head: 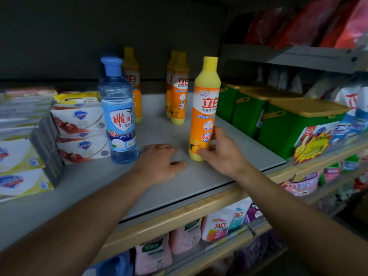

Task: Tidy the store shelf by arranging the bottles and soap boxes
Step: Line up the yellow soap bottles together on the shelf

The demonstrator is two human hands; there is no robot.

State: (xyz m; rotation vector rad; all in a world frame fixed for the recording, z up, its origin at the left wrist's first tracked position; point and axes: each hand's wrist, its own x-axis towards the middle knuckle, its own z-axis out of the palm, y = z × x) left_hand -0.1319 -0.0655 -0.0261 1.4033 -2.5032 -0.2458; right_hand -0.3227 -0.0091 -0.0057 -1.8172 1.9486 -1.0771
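Observation:
My right hand [223, 154] grips the lower part of an upright orange bottle with a yellow cap [205, 108], which stands on the grey shelf [199, 180]. My left hand [159, 162] lies flat on the shelf, fingers spread, holding nothing, just right of a clear blue bottle [119, 116]. Further back stand more orange bottles: two close together [178, 90] and one [132, 76] behind the blue bottle. White soap boxes [79, 124] are stacked left of the blue bottle, with more soap boxes [20, 166] at the far left.
Green tubs with yellow lids [288, 124] line the shelf's right side, close to the held bottle. Refill pouches [217, 226] fill the shelf below. Red packages [318, 22] sit on an upper shelf at right. A wooden strip [179, 220] edges the shelf front.

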